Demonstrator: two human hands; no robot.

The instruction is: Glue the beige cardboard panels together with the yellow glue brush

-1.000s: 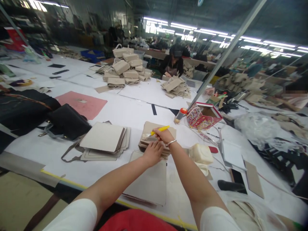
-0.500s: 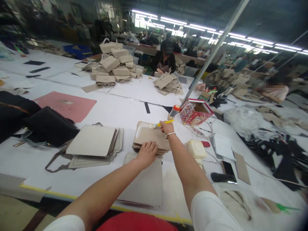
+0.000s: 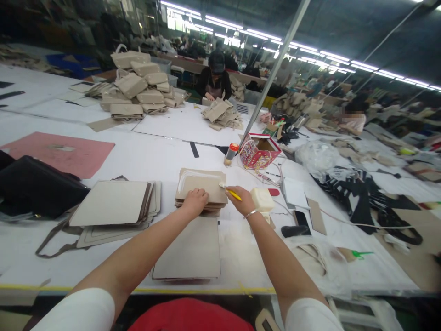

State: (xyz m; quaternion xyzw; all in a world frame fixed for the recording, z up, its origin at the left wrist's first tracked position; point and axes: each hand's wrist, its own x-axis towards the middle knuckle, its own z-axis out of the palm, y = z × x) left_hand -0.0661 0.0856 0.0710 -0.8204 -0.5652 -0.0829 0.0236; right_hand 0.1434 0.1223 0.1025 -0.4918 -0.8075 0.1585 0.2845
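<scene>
A stack of tan panels (image 3: 213, 181) lies in front of me, with a white band of glue along the top panel's left and far edges. My left hand (image 3: 195, 202) rests on the near side of that top panel, fingers bent and fairly close together. In my right hand (image 3: 241, 200) is a yellow brush (image 3: 234, 195), its whitish tip at the panel's right edge. Nearer me lies another stack of grey-beige panels (image 3: 193, 253). A larger pile of panels (image 3: 110, 202) sits to the left, over a strap.
A red-capped bottle (image 3: 231, 154) and a patterned red box (image 3: 260, 151) stand beyond the stack. A cream block (image 3: 262, 200) and a phone (image 3: 302, 221) are at right, a black bag (image 3: 39, 188) at left. Across the table sits a person (image 3: 215, 78).
My right hand with the brush has moved from the far edge of the top panel to its right edge. The white band now reaches farther along the far edge. The view has shifted right.
</scene>
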